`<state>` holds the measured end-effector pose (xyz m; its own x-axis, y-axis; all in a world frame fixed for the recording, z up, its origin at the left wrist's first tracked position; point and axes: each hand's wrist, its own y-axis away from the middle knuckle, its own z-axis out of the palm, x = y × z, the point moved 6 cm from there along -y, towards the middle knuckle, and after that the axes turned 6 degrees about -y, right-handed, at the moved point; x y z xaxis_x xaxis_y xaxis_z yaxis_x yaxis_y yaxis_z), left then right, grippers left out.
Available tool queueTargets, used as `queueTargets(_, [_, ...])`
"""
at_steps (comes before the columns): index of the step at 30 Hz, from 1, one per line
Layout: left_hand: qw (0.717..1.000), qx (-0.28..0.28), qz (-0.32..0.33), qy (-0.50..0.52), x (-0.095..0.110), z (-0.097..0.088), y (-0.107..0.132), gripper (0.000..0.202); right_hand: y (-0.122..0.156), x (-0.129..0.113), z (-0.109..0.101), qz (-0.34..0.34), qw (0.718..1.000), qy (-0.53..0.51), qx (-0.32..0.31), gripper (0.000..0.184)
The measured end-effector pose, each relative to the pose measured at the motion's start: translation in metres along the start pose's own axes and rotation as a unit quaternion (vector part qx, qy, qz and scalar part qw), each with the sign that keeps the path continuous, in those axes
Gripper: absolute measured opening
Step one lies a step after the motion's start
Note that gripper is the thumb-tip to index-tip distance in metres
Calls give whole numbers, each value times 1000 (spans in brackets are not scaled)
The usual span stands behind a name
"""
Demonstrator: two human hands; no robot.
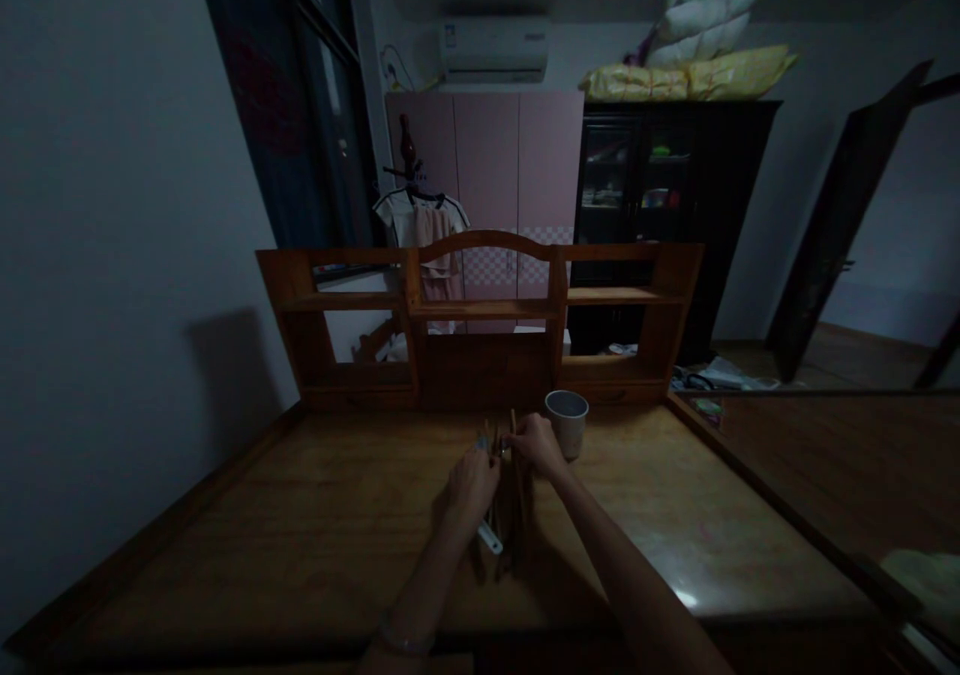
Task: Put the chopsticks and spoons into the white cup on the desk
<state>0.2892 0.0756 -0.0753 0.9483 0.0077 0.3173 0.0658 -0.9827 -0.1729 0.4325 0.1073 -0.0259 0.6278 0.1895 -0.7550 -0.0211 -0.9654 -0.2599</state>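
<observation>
My left hand [471, 485] is closed round a bundle in the middle of the wooden desk. Thin sticks that look like chopsticks [495, 500] poke out of it, along with a utensil with a white handle [490, 537] that has a hole at its end. Beside it, my right hand [536, 442] pinches a chopstick [514, 423], held nearly upright. More thin sticks run below that hand, dim and partly hidden. A light-coloured cup [567, 423] stands upright just to the right of my right hand, apart from the utensils.
The desk [315, 515] has a raised wooden shelf unit [480, 309] along its back edge. A wall [112, 305] rises on the left. Beyond stand pink wardrobes [487, 155], a dark cabinet [675, 195] and a clothes stand [409, 170]. The room is dim.
</observation>
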Motion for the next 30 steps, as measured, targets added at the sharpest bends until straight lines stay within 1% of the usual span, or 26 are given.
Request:
queueTargets(5, [998, 10, -25, 63, -6, -3, -3, 26, 3, 8, 10, 17, 1000, 8, -21, 21])
queueTargets(9, [987, 25, -24, 158, -8, -17, -6, 31, 6, 9, 11, 10, 1000, -3, -29, 25])
queueTargets(12, [969, 29, 11, 246, -4, -36, -4, 38, 13, -3, -2, -29, 999, -31, -16, 26])
queueTargets(14, [954, 23, 41, 298, 3, -50, 3, 44, 24, -17, -21, -67, 996, -56, 2, 26])
queueTargets(16, [926, 13, 74, 369, 12, -64, 15, 47, 40, -34, -46, -102, 991, -87, 19, 31])
queueTargets(17, [893, 6, 92, 440, 18, -70, 22, 44, 50, -42, -59, -121, 986, -109, 18, 33])
queueTargets(18, [860, 1, 102, 499, 25, -76, 29, 40, 60, -51, -72, -147, 975, -164, 11, 32])
queueTargets(19, [838, -7, 102, 536, 31, -79, 36, 37, 70, -58, -83, -165, 964, -210, -4, 31])
queueTargets(20, [822, -14, 99, 561, 37, -80, 41, 34, 78, -63, -93, -177, 955, -238, -12, 29])
queueTargets(21, [812, -20, 95, 575, 44, -80, 46, 31, 84, -66, -101, -183, 949, -257, -12, 28])
queueTargets(23, [800, -35, 89, 592, 57, -75, 54, 28, 92, -67, -113, -187, 945, -268, -15, 26])
queueTargets(25, [786, -52, 93, 609, 69, -66, 59, 27, 94, -63, -116, -187, 946, -263, -21, 25])
queueTargets(27, [776, -61, 99, 620, 75, -56, 61, 29, 94, -58, -117, -187, 949, -254, -26, 24])
queueTargets(28, [774, -63, 102, 621, 77, -51, 62, 30, 94, -56, -117, -188, 949, -250, -25, 23])
queueTargets(30, [782, -62, 102, 612, 76, -42, 63, 31, 95, -53, -118, -195, 950, -245, -25, 21])
